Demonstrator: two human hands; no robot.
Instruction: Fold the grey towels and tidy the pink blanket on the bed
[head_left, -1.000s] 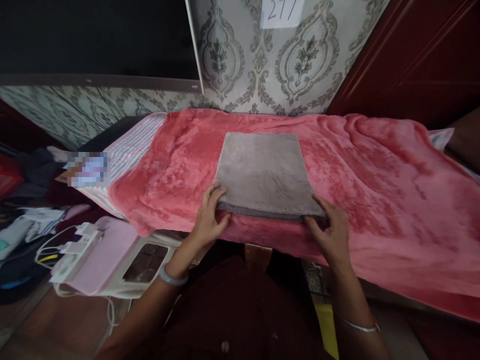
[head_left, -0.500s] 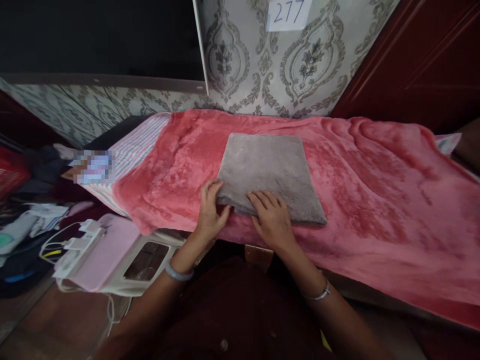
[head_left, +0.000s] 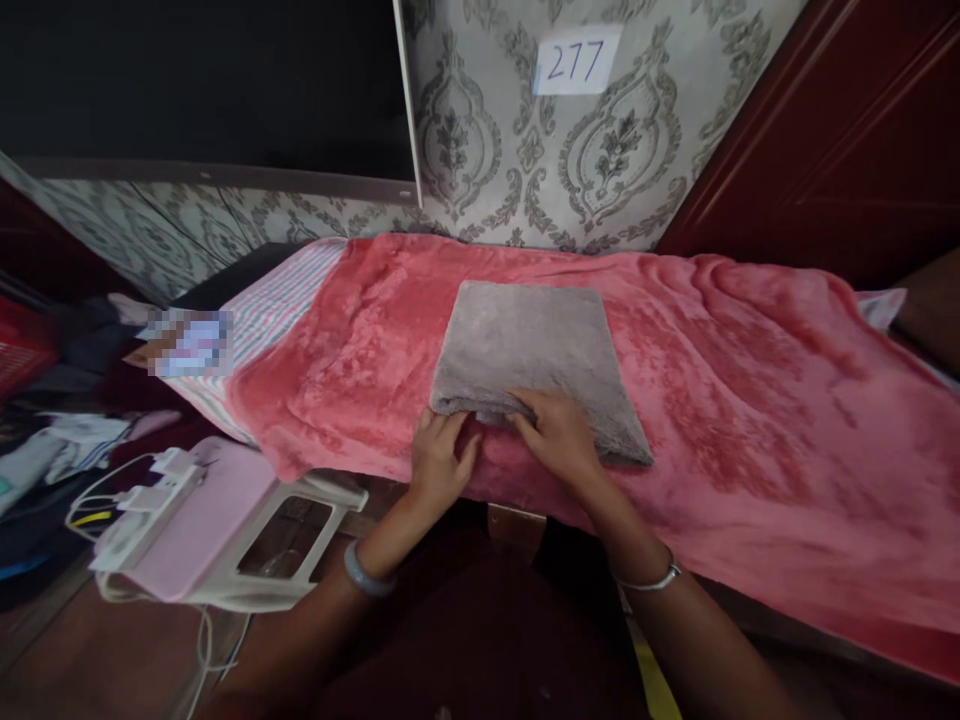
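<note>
A flat, square grey plush cloth [head_left: 532, 335] lies on a pink-red blanket [head_left: 345, 380]. Its near edge shows layers, slightly lifted and bunched between my hands. My left hand [head_left: 441, 465] is at the near left corner, fingers bent against the edge and thumb held lower, to the right. My right hand [head_left: 559, 435] grips the middle of the near edge, fingers curled on top and thumb at the underside. Some fingertips of both hands are hidden by the cloth.
A striped sheet [head_left: 289, 300] shows at the blanket's left end. Below stands a stool [head_left: 225, 540] with a power strip [head_left: 146, 510] and cables. A dark screen [head_left: 202, 90] and a paper marked 277 [head_left: 577, 60] are at the wall.
My left hand has slid from the top of the corner down to the near edge. My right hand's fingers have curled in at the edge. The view has tilted up slightly.
</note>
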